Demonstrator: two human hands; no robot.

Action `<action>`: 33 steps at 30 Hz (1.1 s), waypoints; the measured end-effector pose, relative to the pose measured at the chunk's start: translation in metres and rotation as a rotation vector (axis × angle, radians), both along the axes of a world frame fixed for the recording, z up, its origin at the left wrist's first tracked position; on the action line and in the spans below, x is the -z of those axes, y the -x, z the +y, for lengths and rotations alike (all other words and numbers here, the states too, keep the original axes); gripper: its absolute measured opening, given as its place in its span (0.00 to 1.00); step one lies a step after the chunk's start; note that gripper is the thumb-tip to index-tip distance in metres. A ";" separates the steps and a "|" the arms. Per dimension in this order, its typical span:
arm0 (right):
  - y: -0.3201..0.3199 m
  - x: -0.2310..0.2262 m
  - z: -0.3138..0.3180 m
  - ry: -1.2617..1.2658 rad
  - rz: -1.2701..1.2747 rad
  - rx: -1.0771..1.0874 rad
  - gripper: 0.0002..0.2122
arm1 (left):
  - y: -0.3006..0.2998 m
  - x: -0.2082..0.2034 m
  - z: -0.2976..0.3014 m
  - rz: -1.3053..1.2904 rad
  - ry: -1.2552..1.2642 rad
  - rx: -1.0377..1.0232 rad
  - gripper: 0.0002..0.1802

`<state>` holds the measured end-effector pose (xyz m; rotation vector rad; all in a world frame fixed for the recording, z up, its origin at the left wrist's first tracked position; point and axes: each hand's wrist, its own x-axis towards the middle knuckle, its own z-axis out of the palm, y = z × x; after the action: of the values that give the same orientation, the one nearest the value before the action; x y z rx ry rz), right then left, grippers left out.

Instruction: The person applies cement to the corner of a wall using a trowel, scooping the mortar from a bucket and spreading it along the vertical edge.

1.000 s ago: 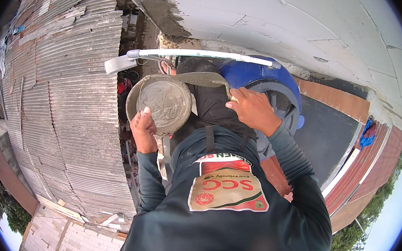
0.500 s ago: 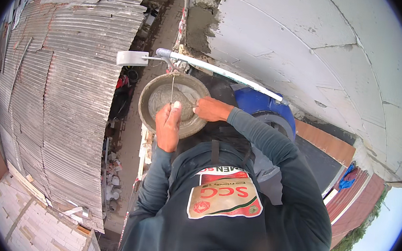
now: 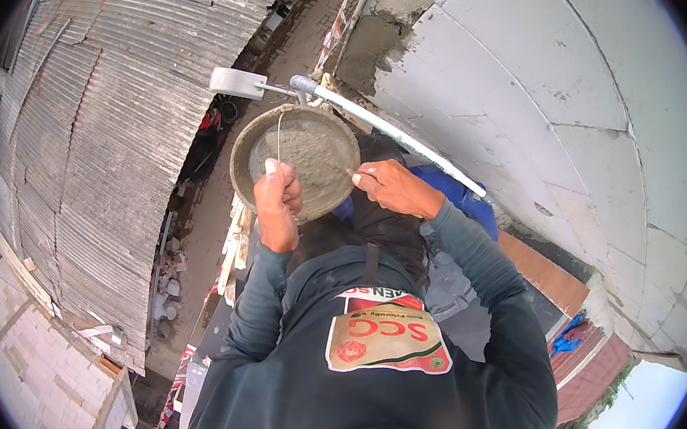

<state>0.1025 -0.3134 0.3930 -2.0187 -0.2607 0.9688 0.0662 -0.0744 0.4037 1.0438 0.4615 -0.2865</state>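
Observation:
A round bucket (image 3: 242, 175) of wet grey mortar (image 3: 304, 150) hangs or rests in front of my body, tilted a little. Its thin wire handle (image 3: 279, 135) runs up to my left hand (image 3: 279, 202), which is closed around it with the thumb on top. At the bucket's right rim my right hand (image 3: 395, 186) is closed, fingers pinched together. Something thin seems to show at its fingertips, but I cannot make out what it is.
Beyond the bucket, a white pipe (image 3: 403, 136) slants beside a white block on a metal arm (image 3: 238, 83). A blue drum (image 3: 475, 206) stands on the right below a grey block wall (image 3: 535, 84). Far below left lie a corrugated roof (image 3: 121, 138) and an alley (image 3: 213, 211).
My right hand has moved from inside the bucket out to its right rim. The bucket and my left hand have shifted slightly left, and more mortar surface shows.

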 end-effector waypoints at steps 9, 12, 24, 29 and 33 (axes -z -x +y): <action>-0.073 -0.055 -0.042 -0.135 0.545 0.267 0.18 | -0.006 -0.021 0.007 -0.001 0.117 -0.227 0.26; -0.118 -0.033 -0.091 -0.407 0.713 0.399 0.17 | -0.005 -0.015 0.010 -0.017 0.087 -0.215 0.26; -0.106 -0.200 -0.093 -0.070 -0.044 0.301 0.20 | -0.021 0.002 0.009 0.054 0.074 -0.143 0.31; -0.066 -0.081 -0.012 0.482 -0.749 -0.247 0.15 | -0.019 -0.001 0.006 0.048 0.066 -0.100 0.31; -0.057 -0.001 0.046 0.600 -0.833 -0.360 0.11 | -0.019 -0.008 -0.003 0.004 0.017 -0.037 0.33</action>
<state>0.1598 -0.2677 0.3936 -2.9333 -0.8864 0.3549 0.0854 -0.0774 0.4115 1.0172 0.4806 -0.2590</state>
